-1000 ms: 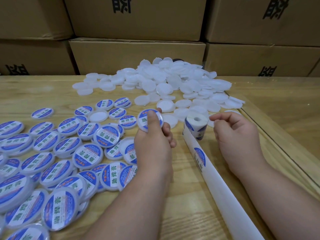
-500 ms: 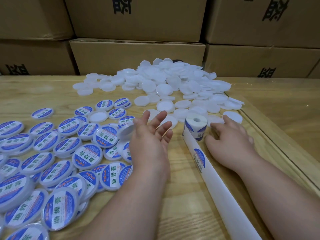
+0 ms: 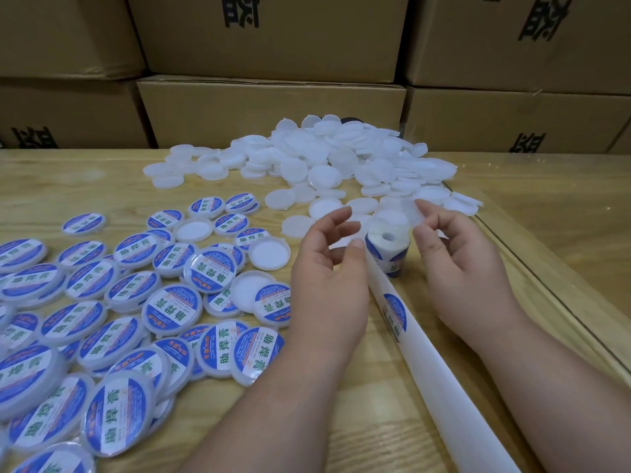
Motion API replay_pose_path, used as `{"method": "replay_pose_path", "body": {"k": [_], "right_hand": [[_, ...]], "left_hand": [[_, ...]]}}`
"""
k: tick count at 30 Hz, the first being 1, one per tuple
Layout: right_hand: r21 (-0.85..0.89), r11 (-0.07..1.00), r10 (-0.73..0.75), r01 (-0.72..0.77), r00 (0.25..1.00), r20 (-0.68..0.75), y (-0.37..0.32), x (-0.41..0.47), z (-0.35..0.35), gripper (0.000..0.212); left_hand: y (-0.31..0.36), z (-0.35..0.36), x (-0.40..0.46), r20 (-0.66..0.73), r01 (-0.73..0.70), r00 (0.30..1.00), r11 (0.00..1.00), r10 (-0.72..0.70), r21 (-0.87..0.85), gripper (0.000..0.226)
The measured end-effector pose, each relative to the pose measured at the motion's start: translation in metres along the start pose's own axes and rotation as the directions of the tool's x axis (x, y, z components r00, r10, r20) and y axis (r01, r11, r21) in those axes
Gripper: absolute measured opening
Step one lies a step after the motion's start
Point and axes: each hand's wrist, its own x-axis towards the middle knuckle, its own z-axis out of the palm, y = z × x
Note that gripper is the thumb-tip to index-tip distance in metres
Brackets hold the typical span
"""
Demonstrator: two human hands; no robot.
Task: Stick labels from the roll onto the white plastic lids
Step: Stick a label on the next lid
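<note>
Two hands are seen in the single head view, raised just above the wooden table (image 3: 403, 421). A blank white lid (image 3: 408, 210) is pinched at its near edge by the right hand (image 3: 457, 264), thumb and forefinger closed on it; the lid is blurred and translucent, so its outline is hard to trace. The left hand (image 3: 327, 268) is held open, fingers spread and slightly bent, with nothing in it. Between the hands the label roll (image 3: 387, 252) stands on end, and its backing strip (image 3: 440, 380) is laid out toward the viewer with one blue label (image 3: 394, 314) on it. The pile of blank lids (image 3: 327, 158) lies behind the roll; the labelled lids (image 3: 136, 302) are spread to the left.

The step in hand is judged to be bringing a fresh lid to the label. It is best done with the lid turned flat side up and held by its rim, so that the face is kept clean; the label should be peeled by one edge, centred, and pressed outward from the middle so no air is trapped.

The lower end of the strip is cut off by the frame, as are the nearest labelled lids. Whether the lid faces up or down cannot be told. The cardboard boxes (image 3: 273, 110) behind are only partly shown.
</note>
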Motion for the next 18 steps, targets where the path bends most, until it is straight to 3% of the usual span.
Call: {"method": "replay_pose_path", "body": {"k": [4, 9, 12, 16, 18], "right_hand": [[0.080, 0.990, -0.124, 0.116, 0.987, 0.103, -0.004, -0.007, 0.006, 0.010], [0.046, 0.962, -0.272, 0.270, 0.962, 0.034, -0.013, -0.007, 0.005, 0.011], [0.081, 0.942, -0.329, 0.325, 0.944, 0.039, -0.015, -0.010, 0.006, 0.012], [0.135, 0.955, -0.271, 0.263, 0.962, 0.039, -0.014, -0.012, 0.007, 0.008], [0.075, 0.972, -0.227, 0.225, 0.974, 0.019, -0.015, -0.012, 0.006, 0.004]], "left_hand": [[0.003, -0.002, -0.003, 0.083, -0.045, 0.996, 0.996, 0.039, 0.075, 0.061], [0.003, 0.000, -0.005, 0.133, -0.072, 0.990, 0.991, 0.057, 0.111, 0.063], [0.003, 0.000, -0.005, 0.131, -0.072, 0.990, 0.992, 0.058, 0.102, 0.051], [0.004, 0.001, -0.004, 0.086, -0.078, 0.994, 0.993, 0.071, 0.083, 0.012], [0.004, 0.000, -0.004, 0.037, -0.093, 0.995, 0.994, 0.091, 0.060, 0.007]]}}
